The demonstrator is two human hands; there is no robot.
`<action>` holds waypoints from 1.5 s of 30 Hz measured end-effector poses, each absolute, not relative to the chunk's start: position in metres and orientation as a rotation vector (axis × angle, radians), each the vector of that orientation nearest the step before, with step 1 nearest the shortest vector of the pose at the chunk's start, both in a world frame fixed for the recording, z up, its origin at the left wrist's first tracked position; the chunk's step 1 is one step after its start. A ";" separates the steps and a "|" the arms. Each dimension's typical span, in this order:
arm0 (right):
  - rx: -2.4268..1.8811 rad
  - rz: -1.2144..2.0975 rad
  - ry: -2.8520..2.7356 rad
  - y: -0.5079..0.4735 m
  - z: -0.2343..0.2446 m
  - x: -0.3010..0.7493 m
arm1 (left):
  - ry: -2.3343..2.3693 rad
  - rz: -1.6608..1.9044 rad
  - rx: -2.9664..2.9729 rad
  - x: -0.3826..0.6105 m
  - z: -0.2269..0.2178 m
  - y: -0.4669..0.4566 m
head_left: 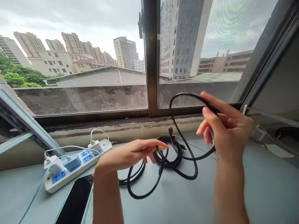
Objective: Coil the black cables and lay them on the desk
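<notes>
A black cable point(140, 197) hangs in loose loops between my hands, above the grey tabletop. On the right, my right hand point(227, 127) is raised, with thumb and index finger pinching the cable near the top of a loop. Another stretch of it runs up to the palm side of that hand. My left hand point(135, 152) is bent palm down, its fingers closed over the cable near the middle; the fingertips are partly hidden. Behind and beneath lies a coiled black cable point(171, 164), with a connector plug point(170, 131) sticking up.
A white power strip point(50, 187) with blue sockets and plugged-in chargers stands at the left. In front of it lies a dark-screened phone point(76, 199). The window sill point(126, 127) bounds the tabletop point(263, 186) at the back. A white cord and dark items are at the right.
</notes>
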State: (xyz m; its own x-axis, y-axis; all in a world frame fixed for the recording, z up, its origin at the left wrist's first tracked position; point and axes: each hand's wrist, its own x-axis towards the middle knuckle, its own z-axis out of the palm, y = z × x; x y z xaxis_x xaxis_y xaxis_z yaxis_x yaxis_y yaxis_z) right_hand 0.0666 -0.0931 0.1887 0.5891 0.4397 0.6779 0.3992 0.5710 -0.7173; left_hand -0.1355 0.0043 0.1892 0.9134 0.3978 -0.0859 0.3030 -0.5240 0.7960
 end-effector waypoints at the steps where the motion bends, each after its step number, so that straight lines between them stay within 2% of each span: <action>1: -1.023 0.013 -0.979 -0.093 0.189 0.066 | 0.485 0.177 2.148 -0.139 0.191 0.004; 8: -0.794 0.180 -0.849 -0.096 0.188 0.086 | 0.484 0.510 2.072 -0.178 0.196 0.001; 12: -0.740 0.149 -0.824 -0.102 0.188 0.098 | 0.609 0.847 1.984 -0.183 0.197 -0.002; 22: -0.929 0.130 -1.432 -0.108 0.184 0.091 | 0.500 1.169 1.930 -0.171 0.199 0.002; 26: -1.025 0.006 -1.576 -0.107 0.183 0.078 | 0.465 1.351 1.949 -0.158 0.203 -0.009; 35: -1.129 0.100 -1.540 -0.099 0.181 0.084 | 0.509 1.639 1.829 -0.147 0.202 -0.020; 41: -0.871 0.330 -1.514 -0.091 0.178 0.084 | 0.621 1.643 1.815 -0.155 0.203 -0.023; 45: -0.808 0.396 -1.292 -0.098 0.184 0.092 | 0.684 1.705 1.756 -0.160 0.201 -0.018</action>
